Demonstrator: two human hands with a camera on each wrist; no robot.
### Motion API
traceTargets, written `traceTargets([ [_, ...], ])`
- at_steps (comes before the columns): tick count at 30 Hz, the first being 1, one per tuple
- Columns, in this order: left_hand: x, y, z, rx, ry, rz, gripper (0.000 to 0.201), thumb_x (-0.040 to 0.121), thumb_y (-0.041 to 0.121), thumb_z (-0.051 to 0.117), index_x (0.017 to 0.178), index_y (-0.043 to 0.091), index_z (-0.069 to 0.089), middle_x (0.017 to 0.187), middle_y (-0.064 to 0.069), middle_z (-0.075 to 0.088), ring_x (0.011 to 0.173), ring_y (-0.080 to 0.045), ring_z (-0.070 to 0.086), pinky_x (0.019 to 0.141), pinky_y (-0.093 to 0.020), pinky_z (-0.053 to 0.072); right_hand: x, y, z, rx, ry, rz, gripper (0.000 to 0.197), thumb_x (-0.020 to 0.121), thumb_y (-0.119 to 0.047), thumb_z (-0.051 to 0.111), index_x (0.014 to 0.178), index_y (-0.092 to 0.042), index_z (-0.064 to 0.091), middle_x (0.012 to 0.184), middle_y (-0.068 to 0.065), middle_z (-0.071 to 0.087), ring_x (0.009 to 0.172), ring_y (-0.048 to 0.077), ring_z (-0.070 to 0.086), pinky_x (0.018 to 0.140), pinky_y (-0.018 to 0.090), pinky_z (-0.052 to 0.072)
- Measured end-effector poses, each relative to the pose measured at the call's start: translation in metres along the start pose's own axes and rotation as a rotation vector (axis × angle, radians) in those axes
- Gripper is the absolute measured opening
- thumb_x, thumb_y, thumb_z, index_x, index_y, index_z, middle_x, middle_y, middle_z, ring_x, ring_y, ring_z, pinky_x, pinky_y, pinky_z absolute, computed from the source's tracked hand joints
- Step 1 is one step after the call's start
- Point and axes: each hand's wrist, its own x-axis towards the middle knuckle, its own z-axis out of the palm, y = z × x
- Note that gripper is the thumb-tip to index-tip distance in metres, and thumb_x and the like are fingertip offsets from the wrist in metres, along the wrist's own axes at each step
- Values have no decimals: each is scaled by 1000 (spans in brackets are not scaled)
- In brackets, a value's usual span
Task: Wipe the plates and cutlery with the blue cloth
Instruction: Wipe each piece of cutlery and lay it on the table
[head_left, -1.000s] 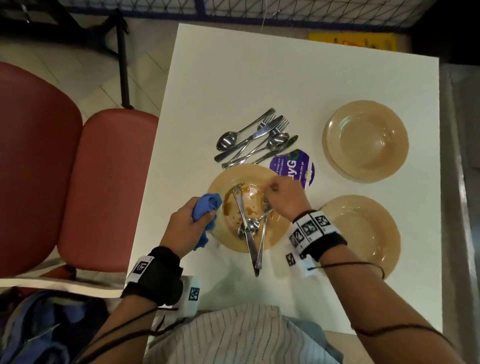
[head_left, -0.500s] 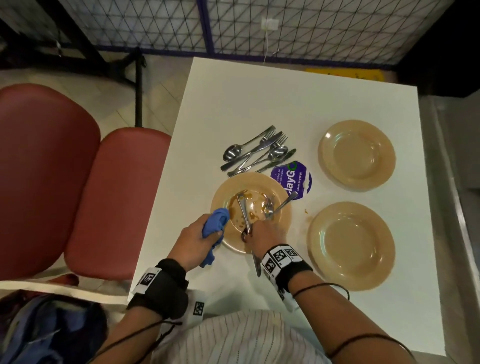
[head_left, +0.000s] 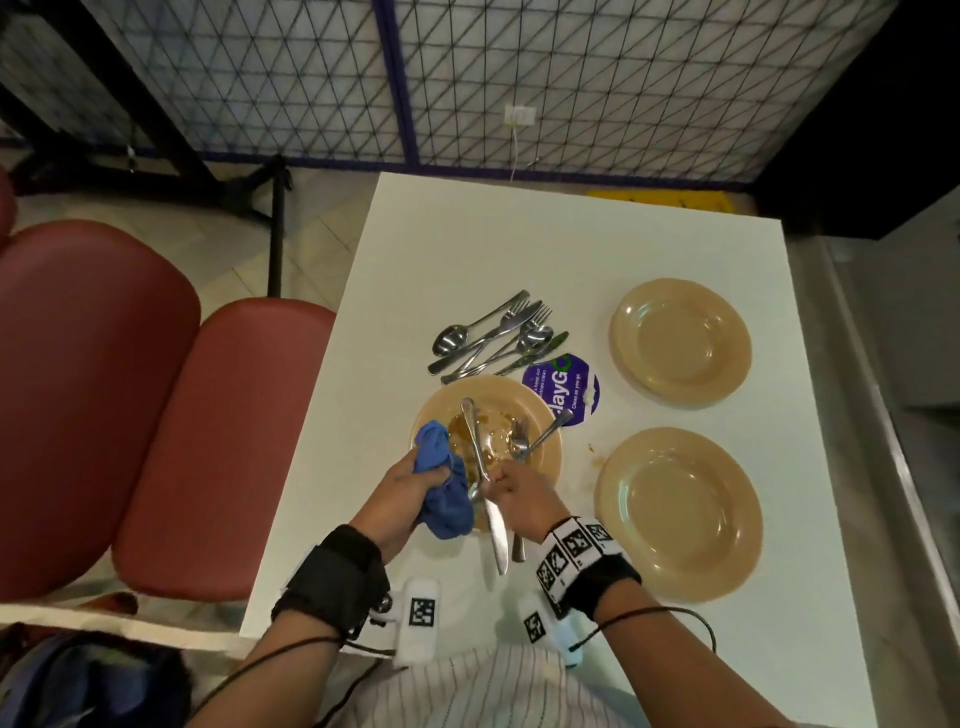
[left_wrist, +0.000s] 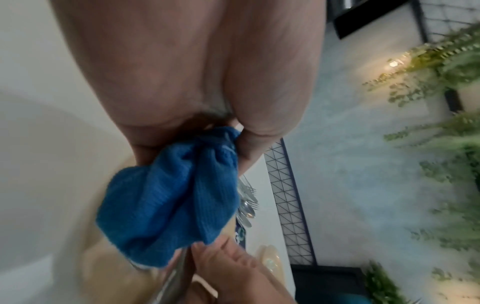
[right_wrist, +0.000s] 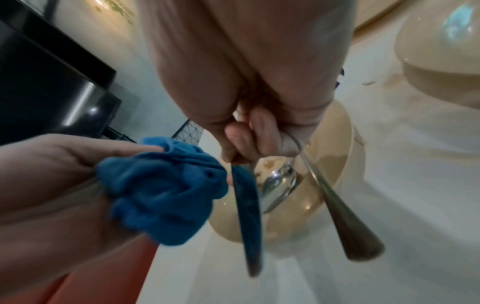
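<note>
- Fingers of the right hand (head_left: 511, 488) curl around a bundle of dirty cutlery (head_left: 488, 467), clamped on it just above the near edge of the soiled plate (head_left: 545, 457); the right wrist view shows a knife, a spoon bowl and another handle fanning out below the fist.
- Left hand (head_left: 402, 491) has its fingers closed on the bunched blue cloth (head_left: 441, 486), held just beside the gripped cutlery, touching or nearly touching it.
- Soiled plate sits on the white table (head_left: 519, 249) in front of the person, with brown sauce smeared in its well.
- Beyond it lies a pile of other cutlery (head_left: 498, 332), next to a round purple sticker (head_left: 563, 384).
- Two more tan plates rest to the right: a far plate (head_left: 680, 340) and a near plate (head_left: 678, 512), both looking free of sauce.
- Red padded seats (head_left: 171, 415) stand to the left of the table.
- Step in hand, as a judgement: getting ready to wipe the dirty utensils lifted from the plate.
- Next move likely calls for wrapping the cloth around one utensil and drawing it along the metal, while the right hand keeps a firm hold so the loose fan of handles does not slip.
</note>
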Motion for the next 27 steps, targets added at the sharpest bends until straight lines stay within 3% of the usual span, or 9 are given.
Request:
traceTargets([
  [4,7,5,28,34,-23,65,27,104,15,53,130,18,59,121,-11,72,112,-25,68,101,-39,53,-14,-8,-8,74,-31,-108,13,95,-11,57,83,-12,54,72,-2,52,65,10,46,62,22,38],
  [7,13,19,34,51,54,134,22,103,22,58,123,17,64,118,-10,73,110,-24,69,104,-43,52,-26,-13,-15,169,-60,-172,13,97,-13,57,94,0,58,78,6,54,71,15,47,65,24,39],
  [12,18,49,43,-25,226,231,17,101,33,59,111,23,68,117,-8,72,112,-25,68,103,-44,53,-44,-17,-32,155,-74,-259,16,99,-22,57,83,-26,56,79,-12,58,73,4,54,70,19,41],
  [16,8,48,60,-42,211,253,20,103,34,55,114,22,67,114,-7,73,109,-22,69,98,-39,55,-42,-20,-46,123,-33,-306,9,98,-15,56,91,-11,58,80,-4,56,71,8,50,67,21,41],
  [18,2,53,61,23,175,270,17,104,30,55,112,22,67,112,-5,73,106,-20,69,92,-33,55,-46,-16,-50,150,-41,-317,8,98,-18,56,90,-17,57,83,-6,58,76,8,55,72,23,45],
  [22,2,68,54,-52,266,325,23,105,30,52,117,15,65,109,-7,71,98,-19,68,81,-27,54,-56,-8,-51,120,-50,-322,12,98,-26,58,86,-24,57,88,-8,61,82,7,59,74,21,46],
  [24,-2,66,62,-74,269,327,22,106,30,51,116,16,64,108,-7,71,96,-18,68,80,-27,54,-57,-10,-52,134,-44,-328,13,97,-24,58,84,-25,57,86,-6,61,82,14,62,77,28,49],
  [27,-12,50,78,-56,157,287,21,107,30,48,114,20,64,101,-7,71,88,-20,67,76,-27,53,-53,-15,-52,154,-7,-319,12,96,-13,54,87,-21,56,86,6,61,84,31,62,79,40,51],
])
